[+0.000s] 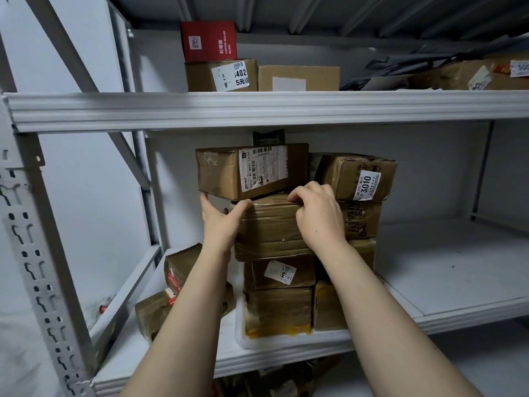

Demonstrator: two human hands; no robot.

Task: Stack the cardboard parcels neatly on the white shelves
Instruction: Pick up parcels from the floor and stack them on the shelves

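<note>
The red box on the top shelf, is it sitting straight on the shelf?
No, the red box stands on a labelled cardboard parcel.

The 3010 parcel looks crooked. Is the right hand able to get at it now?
Probably yes: the 3010 parcel sits beside the right hand, front uncovered, though that hand grips the taped parcel.

- Behind the top parcel [252,170], a dark green item [268,137] shows only its upper edge.
- The top parcel's shipping label [264,167] carries print too small to read.
- Just under the top parcel, fingertips of the right hand [317,216] are hidden where they curl over the edge of the taped parcel [269,227].
- Far up and right of the top parcel, a labelled parcel [458,75] is cut off by the picture's edge.
</note>
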